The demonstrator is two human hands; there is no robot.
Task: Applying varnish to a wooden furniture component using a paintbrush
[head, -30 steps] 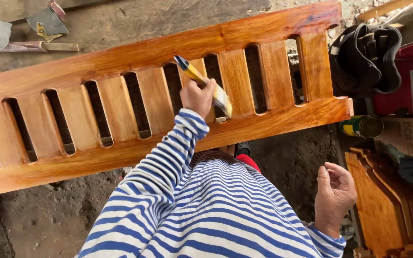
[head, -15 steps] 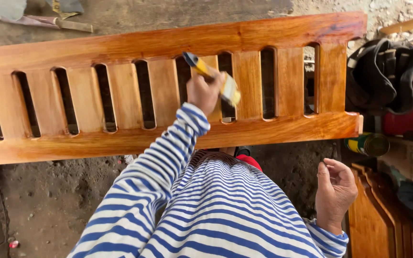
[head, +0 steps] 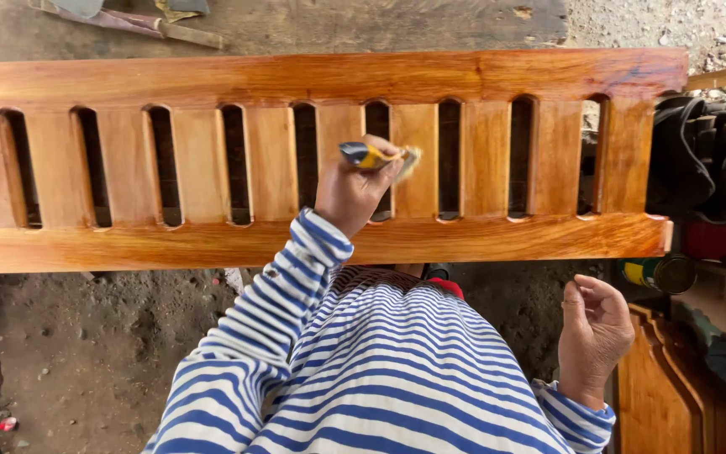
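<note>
A brush (head: 377, 157) with a yellow and blue handle is pinched in the fingers of the left hand (head: 350, 189) and held against a slat near the middle of a long wooden panel (head: 212, 244). The panel is glossy orange-brown, with a row of upright slats and dark round-topped slots between them, and it lies across the view above a dirt floor (head: 77, 336). The left arm is stretched forward in a blue and white striped sleeve (head: 279, 311), wrist bent toward the wood. The right hand (head: 591, 336) is held low at the side, well apart from the panel, empty, with fingers loosely curled. Near it are seen a carved wooden piece (head: 657, 403), a can (head: 661, 273) and a black bag (head: 703, 160).
</note>
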